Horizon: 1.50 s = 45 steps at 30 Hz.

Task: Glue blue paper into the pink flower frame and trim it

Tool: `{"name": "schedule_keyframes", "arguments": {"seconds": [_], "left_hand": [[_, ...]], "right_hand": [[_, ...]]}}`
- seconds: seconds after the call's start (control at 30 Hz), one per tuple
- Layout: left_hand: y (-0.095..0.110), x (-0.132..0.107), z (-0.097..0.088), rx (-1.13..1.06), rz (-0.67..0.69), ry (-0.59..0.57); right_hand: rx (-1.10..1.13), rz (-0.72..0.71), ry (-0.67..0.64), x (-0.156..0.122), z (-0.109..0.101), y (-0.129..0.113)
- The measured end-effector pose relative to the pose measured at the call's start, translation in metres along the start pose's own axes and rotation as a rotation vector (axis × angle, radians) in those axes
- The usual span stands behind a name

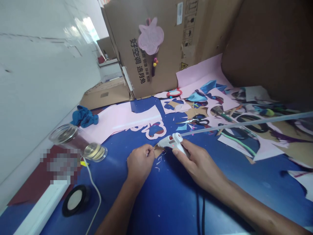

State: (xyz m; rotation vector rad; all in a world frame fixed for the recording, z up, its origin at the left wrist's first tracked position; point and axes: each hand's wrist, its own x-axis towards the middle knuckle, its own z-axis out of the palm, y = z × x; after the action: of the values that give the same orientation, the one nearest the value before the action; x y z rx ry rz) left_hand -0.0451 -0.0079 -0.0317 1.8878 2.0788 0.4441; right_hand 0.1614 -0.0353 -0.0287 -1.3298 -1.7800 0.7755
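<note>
My right hand (195,156) is wrapped round a white glue gun (171,141), with a long translucent glue stick (244,124) sticking out of its back. The gun's nozzle points left, close to the fingertips of my left hand (141,163). That hand is closed in a pinch at the edge of a small brown piece (158,152), which looks like cardboard. Whether the nozzle touches the piece I cannot tell. Thin pale scraps (158,162) lie on the blue table just below. Beyond the hands is a pink cut-out outline (156,130).
Black-handled scissors (199,120) lie behind the gun, among paper and fabric scraps on the right. At left stand a glass jar (75,137), a black tape roll (75,200) and a white cable (94,182). A cardboard box (166,62) bearing a pink shape rises behind.
</note>
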Motion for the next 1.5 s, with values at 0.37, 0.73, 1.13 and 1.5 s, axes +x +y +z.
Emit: {"name": "schedule_keyframes", "arguments": {"seconds": [0.37,0.73,1.13,1.5], "left_hand": [[-0.0023,0.0024,-0.0007,-0.026,-0.029,-0.007],[0.0006,0.0006,-0.0015,-0.004,-0.035,-0.014],[0.0008,0.0015,-0.0016,0.013,-0.039,-0.014],[0.0,0.0027,-0.0028,-0.017,-0.039,-0.027]], "right_hand": [[-0.021,-0.011,0.001,-0.0001,-0.0008,0.0001],[-0.035,-0.021,-0.034,-0.0017,0.0041,0.0004],[-0.011,-0.013,-0.041,-0.0019,0.0025,0.0008],[-0.01,-0.01,-0.019,-0.0023,0.0014,0.0001]]}}
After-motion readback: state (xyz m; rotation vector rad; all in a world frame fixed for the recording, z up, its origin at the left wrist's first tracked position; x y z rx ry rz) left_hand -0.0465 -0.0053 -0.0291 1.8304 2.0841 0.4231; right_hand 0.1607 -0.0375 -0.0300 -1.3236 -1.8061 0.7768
